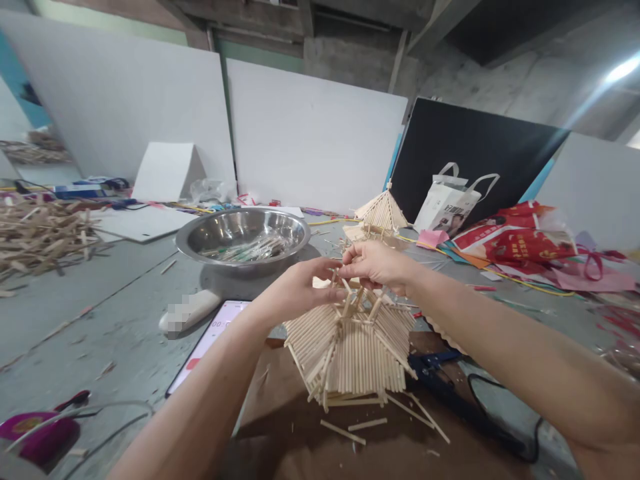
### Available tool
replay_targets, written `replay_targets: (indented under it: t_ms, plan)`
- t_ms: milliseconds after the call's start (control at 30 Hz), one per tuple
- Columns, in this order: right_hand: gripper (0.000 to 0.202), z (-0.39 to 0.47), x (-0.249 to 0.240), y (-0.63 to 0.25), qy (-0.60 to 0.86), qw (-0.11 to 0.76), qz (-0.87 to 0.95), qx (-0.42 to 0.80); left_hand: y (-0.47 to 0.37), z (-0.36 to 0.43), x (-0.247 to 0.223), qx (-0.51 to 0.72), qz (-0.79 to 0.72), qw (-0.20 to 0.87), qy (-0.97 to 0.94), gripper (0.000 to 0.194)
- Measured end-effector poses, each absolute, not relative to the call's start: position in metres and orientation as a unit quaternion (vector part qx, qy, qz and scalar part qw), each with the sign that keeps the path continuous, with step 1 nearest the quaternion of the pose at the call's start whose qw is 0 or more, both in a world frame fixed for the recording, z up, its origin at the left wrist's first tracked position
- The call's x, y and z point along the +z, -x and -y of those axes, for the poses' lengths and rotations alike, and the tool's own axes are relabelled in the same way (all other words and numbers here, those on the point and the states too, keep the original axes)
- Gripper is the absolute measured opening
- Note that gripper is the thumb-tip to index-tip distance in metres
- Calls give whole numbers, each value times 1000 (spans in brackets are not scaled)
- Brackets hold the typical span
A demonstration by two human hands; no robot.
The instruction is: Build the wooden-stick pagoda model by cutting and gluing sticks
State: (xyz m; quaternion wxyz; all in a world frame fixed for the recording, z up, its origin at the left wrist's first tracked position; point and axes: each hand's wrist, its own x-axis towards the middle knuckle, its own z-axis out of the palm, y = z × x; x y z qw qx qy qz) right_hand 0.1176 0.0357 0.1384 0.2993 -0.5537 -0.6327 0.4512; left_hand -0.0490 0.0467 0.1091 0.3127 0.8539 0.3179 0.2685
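With right hand (343, 267) pinched and left hand (339, 281) curled, grip too small to tell, works atop the stick model (369, 353), on brown sheet (273, 400) over littered grey worktop (125, 327), facing white panels (315, 133) under concrete beams (350, 57).

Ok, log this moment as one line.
left hand: at stick model's top | right hand: same spot, grasp unclear | loose sticks: on brown surface | steel basin: beyond, left

The pale stick model (367, 363) stood upright on a brown surface (273, 413). Its sloping sides were made of many thin round sticks, laid closely side by side. At its top, short sticks surrounded an opening.
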Motion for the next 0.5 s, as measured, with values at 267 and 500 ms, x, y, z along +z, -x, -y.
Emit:
replay_targets:
  t_ms: [267, 500]
  plan:
    - [17, -36, 137, -118, 549, 298, 627, 465, 50, -44, 112, 263, -298, 297, -868, 42]
    - [17, -36, 138, -117, 561, 296, 621, 461, 49, -42, 113, 258, -301, 286, -872, 47]
